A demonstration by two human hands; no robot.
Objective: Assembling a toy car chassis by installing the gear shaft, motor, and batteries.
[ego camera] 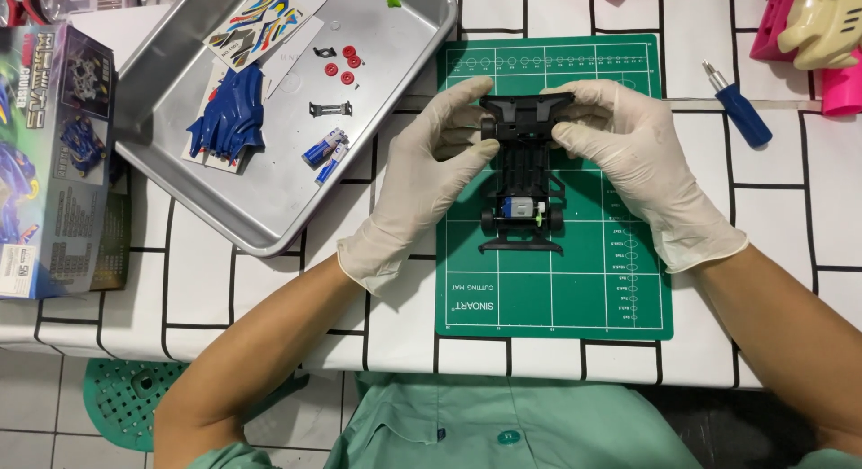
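the kit box (52, 164) is lying at the far left edge of the surface (269, 298), partly hanging toward the rim; a nudge from the left elbow could be tipping it off. just right of it the metal tray (269, 209) is holding the blue car body shell (229, 114), a sticker sheet (256, 18), four small red wheel hubs (342, 63), a black bracket (328, 109) and two blue-and-white batteries (325, 155). those hubs are lying loose, so a bump to the tray could be sending them rolling.

the left hand (422, 177), gloved, is reaching onto the green cutting mat (575, 289), its grip pinching the front left corner of the black toy car chassis (523, 164). the chassis is lying flat in the middle of the mat, front end away from the person, with a small motor (518, 209) sitting near its rear. the right hand (637, 159), also gloved, is pinching the front right corner, fingers curled over the bumper.

both hands are pressing on thin plastic at one end, so uneven force could be twisting the frame or popping a wheel off its axle. loose glove tips could be catching in a seam. the motor could be shifting if the rear lifts.

at the far right a blue-handled screwdriver (738, 105) is lying on the surface, near the right wrist, and could be getting knocked away.
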